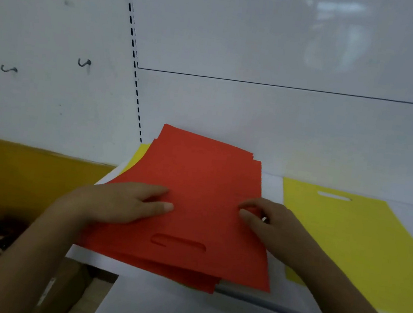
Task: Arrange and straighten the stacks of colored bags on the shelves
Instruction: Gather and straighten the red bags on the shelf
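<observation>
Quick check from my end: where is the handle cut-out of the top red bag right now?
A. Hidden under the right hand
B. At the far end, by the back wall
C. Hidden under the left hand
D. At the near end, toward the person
D. The handle cut-out of the top red bag lies at the near end, below both the left hand and the right hand.

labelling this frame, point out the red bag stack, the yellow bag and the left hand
red bag stack (204, 182), head view, top bag's middle
yellow bag (362, 242), head view, flat middle
left hand (120, 202), head view, back of hand

White back panel (267, 46), glossy, reflecting ceiling light; slotted upright (134, 41) at left; scuffed white wall (44, 43) beyond.
</observation>
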Demonstrator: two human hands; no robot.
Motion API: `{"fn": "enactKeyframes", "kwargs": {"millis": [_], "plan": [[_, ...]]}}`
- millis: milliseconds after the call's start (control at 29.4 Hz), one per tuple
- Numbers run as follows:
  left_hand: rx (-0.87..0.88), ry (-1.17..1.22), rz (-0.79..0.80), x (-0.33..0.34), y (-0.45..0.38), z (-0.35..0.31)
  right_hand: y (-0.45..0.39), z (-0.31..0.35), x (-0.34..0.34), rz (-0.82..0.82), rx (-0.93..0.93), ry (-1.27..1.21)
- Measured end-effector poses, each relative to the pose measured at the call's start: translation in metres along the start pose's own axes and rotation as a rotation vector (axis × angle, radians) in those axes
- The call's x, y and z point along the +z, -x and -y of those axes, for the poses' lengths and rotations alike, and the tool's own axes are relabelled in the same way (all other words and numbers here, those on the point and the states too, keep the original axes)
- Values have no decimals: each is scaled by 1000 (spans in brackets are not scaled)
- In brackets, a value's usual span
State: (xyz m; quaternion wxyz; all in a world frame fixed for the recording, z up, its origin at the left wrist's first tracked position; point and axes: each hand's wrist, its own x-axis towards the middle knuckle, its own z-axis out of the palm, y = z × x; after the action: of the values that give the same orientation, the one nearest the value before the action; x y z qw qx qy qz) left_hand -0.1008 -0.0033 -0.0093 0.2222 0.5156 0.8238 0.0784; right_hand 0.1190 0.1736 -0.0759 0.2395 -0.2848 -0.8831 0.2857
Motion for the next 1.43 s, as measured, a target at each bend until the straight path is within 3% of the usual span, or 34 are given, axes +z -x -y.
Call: {"fn": "enactKeyframes", "kwargs": {"millis": [170,238,374,545,613,749,885,1055,1123,1294,1430], "plan": [[22,86,-133,-12,3,29,5,11,4,-50,90,-142],[10,37,-96,-10,2,38,11,16,10,-88,125,-174],[147,52,-61,-3,-7,51,22,25,22,-150,222,-262],[204,544,-239,-8,-11,63,29,34,29,-188,296,-383],[193,617,-262,-15,-11,74,31,36,29,-197,309,-419],[190,405,-233,-23,-15,90,31,39,27,-226,331,-440],[272,370,-229,-16,-7,73,27,39,29,-267,359,-386],[220,1082,-121,-16,-8,75,22,37,34,-279,364,-299],[179,1240,-97,-20,-15,81,20,35,33,-280,356,-200],[112,1374,-64,-31,-33,91,21,38,27,-305,300,114],[147,1319,-20,-32,-41,82,22,41,24,-320,233,149]]}}
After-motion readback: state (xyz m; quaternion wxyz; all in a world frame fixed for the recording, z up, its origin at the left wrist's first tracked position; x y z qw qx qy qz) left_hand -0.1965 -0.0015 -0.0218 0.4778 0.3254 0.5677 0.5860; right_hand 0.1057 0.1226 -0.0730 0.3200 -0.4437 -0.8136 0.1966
